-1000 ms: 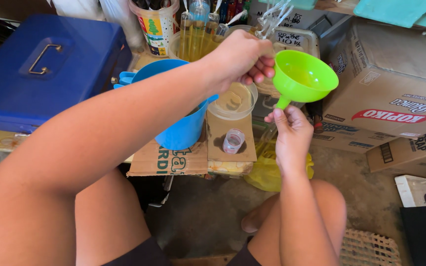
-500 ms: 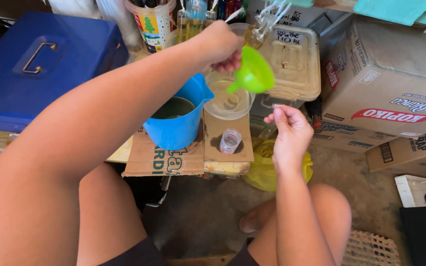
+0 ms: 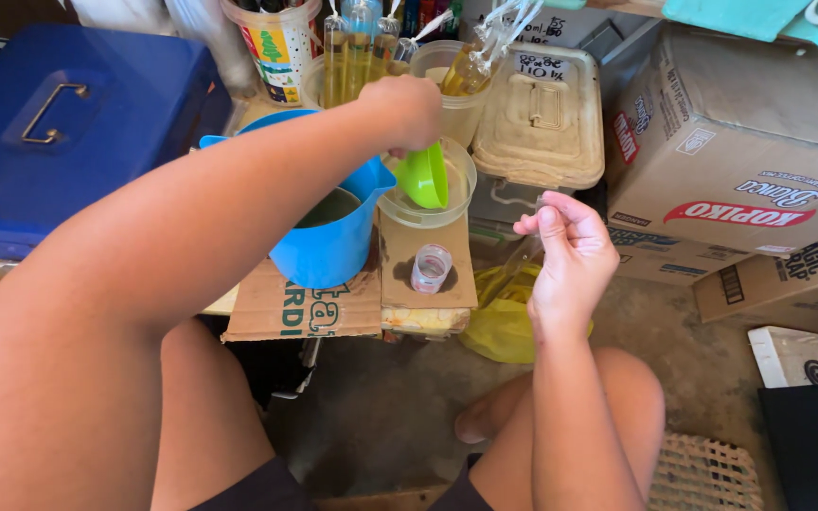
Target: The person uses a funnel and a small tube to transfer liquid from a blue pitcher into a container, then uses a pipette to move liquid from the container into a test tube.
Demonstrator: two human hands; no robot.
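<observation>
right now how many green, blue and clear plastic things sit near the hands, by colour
green: 1, the funnel held by the left hand
blue: 2, the jug and the case
clear: 2, the tub and the small cup
total: 5

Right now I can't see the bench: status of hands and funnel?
Left hand holds bright green plastic funnel over clear round tub. Right hand pinches thin clear bag. Blue plastic jug close beside.

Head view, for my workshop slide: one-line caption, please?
Left hand sets a green funnel into a clear tub beside a blue pitcher; right hand hovers nearby.
</observation>
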